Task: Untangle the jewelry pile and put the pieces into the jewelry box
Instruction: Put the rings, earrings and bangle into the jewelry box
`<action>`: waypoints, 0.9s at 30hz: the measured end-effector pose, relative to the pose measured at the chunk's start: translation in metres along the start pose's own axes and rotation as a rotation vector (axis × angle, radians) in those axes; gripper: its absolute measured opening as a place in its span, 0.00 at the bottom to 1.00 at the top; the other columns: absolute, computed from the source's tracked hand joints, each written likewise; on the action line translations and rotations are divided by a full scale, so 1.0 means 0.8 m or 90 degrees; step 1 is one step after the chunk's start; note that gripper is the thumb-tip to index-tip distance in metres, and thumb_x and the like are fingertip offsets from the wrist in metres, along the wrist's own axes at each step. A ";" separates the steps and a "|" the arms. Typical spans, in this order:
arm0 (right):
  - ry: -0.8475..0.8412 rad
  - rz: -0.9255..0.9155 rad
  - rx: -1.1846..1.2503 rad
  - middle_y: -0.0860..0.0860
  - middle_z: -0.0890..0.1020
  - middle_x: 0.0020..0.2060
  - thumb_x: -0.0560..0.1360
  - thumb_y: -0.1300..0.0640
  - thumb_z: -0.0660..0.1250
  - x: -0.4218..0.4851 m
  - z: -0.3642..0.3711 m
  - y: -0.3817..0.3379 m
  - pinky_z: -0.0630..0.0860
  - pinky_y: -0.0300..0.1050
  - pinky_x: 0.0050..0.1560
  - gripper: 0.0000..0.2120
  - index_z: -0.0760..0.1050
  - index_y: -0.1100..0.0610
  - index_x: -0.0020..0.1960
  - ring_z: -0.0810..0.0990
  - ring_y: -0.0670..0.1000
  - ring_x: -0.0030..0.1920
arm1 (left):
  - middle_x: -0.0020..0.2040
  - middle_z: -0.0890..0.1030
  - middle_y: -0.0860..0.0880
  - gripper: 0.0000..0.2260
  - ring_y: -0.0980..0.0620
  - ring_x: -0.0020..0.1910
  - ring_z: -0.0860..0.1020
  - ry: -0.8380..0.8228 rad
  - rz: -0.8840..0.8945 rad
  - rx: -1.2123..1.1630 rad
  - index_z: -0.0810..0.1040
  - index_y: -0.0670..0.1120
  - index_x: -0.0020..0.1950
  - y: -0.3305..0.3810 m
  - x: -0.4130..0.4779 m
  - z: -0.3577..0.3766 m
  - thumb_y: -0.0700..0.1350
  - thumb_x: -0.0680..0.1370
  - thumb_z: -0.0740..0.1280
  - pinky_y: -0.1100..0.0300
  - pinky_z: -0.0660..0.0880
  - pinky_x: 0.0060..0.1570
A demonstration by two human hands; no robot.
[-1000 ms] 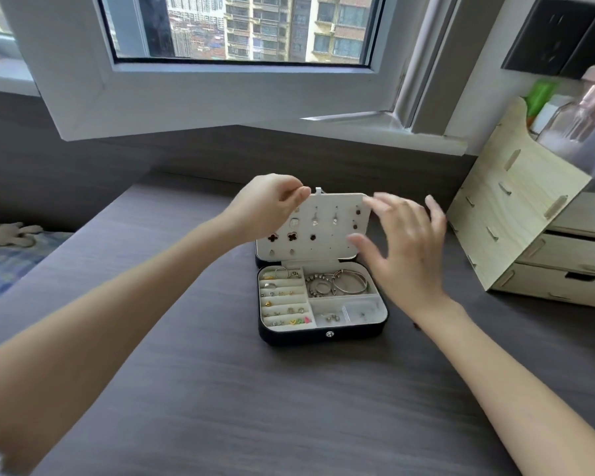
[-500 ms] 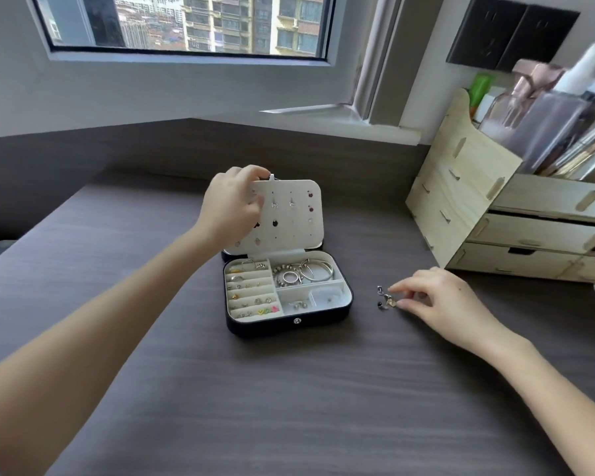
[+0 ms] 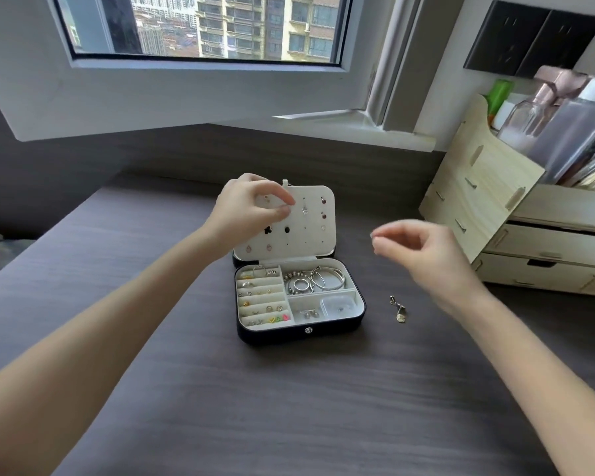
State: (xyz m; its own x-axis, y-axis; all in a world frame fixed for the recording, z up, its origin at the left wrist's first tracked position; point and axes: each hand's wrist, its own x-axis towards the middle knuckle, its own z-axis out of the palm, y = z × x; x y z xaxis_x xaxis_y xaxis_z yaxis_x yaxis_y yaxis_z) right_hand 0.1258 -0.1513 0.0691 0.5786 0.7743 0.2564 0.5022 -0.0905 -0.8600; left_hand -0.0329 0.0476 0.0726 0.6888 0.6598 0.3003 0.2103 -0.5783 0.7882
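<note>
One loose piece (image 3: 398, 309) left on the table (image 3: 289, 407), as far as can be seen: a small gold-and-silver tangle lying just right of the jewelry box (image 3: 299, 333), near it but not touching. No larger pile anywhere in view, so probably close to the end of the job. Inside the open box at frame centre, plenty already stowed: rings (image 3: 260, 297) and small studs in the slotted rows on the left, bangles (image 3: 327, 278) and ring-shaped pieces in the upper right compartment, a few small items and a clear pouch (image 3: 339, 305) in the lower right ones. More studs pinned across the white lid panel (image 3: 311, 231), upright behind the tray. Left hand (image 3: 246, 209) up at the panel's upper left corner, fingers curled, thumb and forefinger tips nearly meeting; impossible to tell whether pinching a stud, the panel itself, or nothing. Right hand (image 3: 423, 250) above the table right of the box, well apart from the left, blurred, thumb and forefinger tips drawn together as if on something tiny; too smeared to confirm any piece between them. Yet to do, judging from this: separate that last tangle if really knotted, place its parts in the box, and perhaps seat any stud now in the fingers on the panel.
</note>
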 end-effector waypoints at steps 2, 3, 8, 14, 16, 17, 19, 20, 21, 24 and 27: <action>-0.055 0.075 0.167 0.49 0.84 0.34 0.74 0.65 0.69 0.024 0.019 -0.024 0.76 0.37 0.40 0.04 0.80 0.57 0.44 0.79 0.43 0.34 | 0.58 0.73 0.50 0.04 0.51 0.61 0.69 0.003 0.010 -0.020 0.80 0.59 0.41 0.001 -0.001 -0.001 0.48 0.74 0.71 0.66 0.72 0.40; -0.093 0.108 0.230 0.50 0.84 0.34 0.74 0.66 0.67 0.033 0.030 -0.033 0.76 0.37 0.40 0.04 0.79 0.58 0.45 0.78 0.43 0.34 | 0.58 0.73 0.51 0.02 0.52 0.61 0.70 0.008 0.015 -0.034 0.81 0.58 0.43 0.001 -0.002 -0.001 0.50 0.74 0.71 0.64 0.74 0.42; -0.207 0.164 0.400 0.51 0.82 0.36 0.69 0.61 0.70 0.057 0.087 -0.049 0.75 0.36 0.37 0.04 0.82 0.56 0.43 0.76 0.44 0.33 | 0.55 0.75 0.52 0.03 0.56 0.58 0.72 0.032 0.042 -0.088 0.82 0.52 0.45 -0.006 -0.006 0.000 0.50 0.75 0.70 0.51 0.73 0.57; -0.178 0.209 0.553 0.51 0.82 0.33 0.65 0.63 0.69 0.066 0.110 -0.047 0.77 0.37 0.37 0.09 0.80 0.61 0.45 0.77 0.46 0.33 | 0.56 0.75 0.53 0.03 0.56 0.56 0.74 -0.011 0.004 -0.183 0.81 0.51 0.44 -0.010 -0.006 -0.008 0.46 0.76 0.68 0.57 0.74 0.53; -0.178 0.214 0.551 0.51 0.82 0.32 0.65 0.63 0.69 0.066 0.111 -0.049 0.77 0.37 0.37 0.09 0.80 0.61 0.45 0.78 0.46 0.33 | 0.56 0.76 0.53 0.03 0.57 0.57 0.73 -0.010 0.009 -0.181 0.81 0.51 0.43 -0.011 -0.007 -0.007 0.46 0.76 0.69 0.56 0.73 0.55; -0.181 0.212 0.544 0.51 0.82 0.32 0.65 0.64 0.68 0.066 0.111 -0.050 0.78 0.37 0.37 0.09 0.80 0.62 0.45 0.78 0.46 0.33 | 0.56 0.76 0.53 0.03 0.57 0.58 0.72 -0.006 0.009 -0.180 0.81 0.52 0.42 -0.012 -0.007 -0.007 0.46 0.76 0.69 0.56 0.72 0.56; -0.189 0.188 0.517 0.52 0.82 0.33 0.68 0.65 0.68 0.065 0.109 -0.050 0.79 0.37 0.37 0.07 0.79 0.62 0.46 0.79 0.46 0.33 | 0.55 0.76 0.53 0.04 0.56 0.58 0.72 -0.008 0.003 -0.191 0.80 0.52 0.40 -0.012 -0.007 -0.008 0.46 0.75 0.70 0.57 0.71 0.55; -0.192 0.164 0.491 0.52 0.82 0.33 0.70 0.66 0.67 0.064 0.108 -0.050 0.79 0.37 0.37 0.05 0.80 0.62 0.46 0.79 0.46 0.34 | 0.55 0.76 0.54 0.05 0.56 0.57 0.72 -0.014 -0.004 -0.201 0.80 0.52 0.39 -0.012 -0.007 -0.009 0.45 0.75 0.70 0.57 0.71 0.53; -0.191 0.135 0.460 0.53 0.82 0.34 0.72 0.67 0.66 0.064 0.107 -0.050 0.78 0.37 0.37 0.05 0.80 0.62 0.45 0.79 0.46 0.34 | 0.54 0.76 0.54 0.06 0.56 0.56 0.72 -0.021 -0.012 -0.212 0.80 0.51 0.38 -0.011 -0.007 -0.010 0.44 0.75 0.70 0.58 0.70 0.50; -0.170 0.057 0.377 0.53 0.82 0.33 0.73 0.70 0.66 0.061 0.105 -0.053 0.76 0.38 0.37 0.06 0.80 0.62 0.43 0.77 0.47 0.33 | 0.53 0.75 0.54 0.07 0.59 0.50 0.72 -0.031 -0.025 -0.227 0.79 0.48 0.37 -0.005 -0.006 -0.012 0.41 0.75 0.69 0.64 0.69 0.43; -0.137 -0.012 0.301 0.54 0.81 0.32 0.72 0.70 0.68 0.059 0.105 -0.053 0.74 0.39 0.36 0.05 0.79 0.63 0.42 0.75 0.48 0.32 | 0.51 0.74 0.54 0.08 0.62 0.47 0.71 -0.041 -0.029 -0.213 0.78 0.48 0.37 0.000 -0.006 -0.010 0.39 0.75 0.69 0.67 0.68 0.40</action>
State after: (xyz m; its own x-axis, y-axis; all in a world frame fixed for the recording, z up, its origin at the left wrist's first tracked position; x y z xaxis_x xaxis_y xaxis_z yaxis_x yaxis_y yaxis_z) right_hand 0.0781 -0.0585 0.0807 0.4017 0.8889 0.2203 0.1380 0.1790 -0.9741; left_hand -0.0421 0.0484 0.0754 0.7281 0.6440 0.2347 0.0099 -0.3523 0.9358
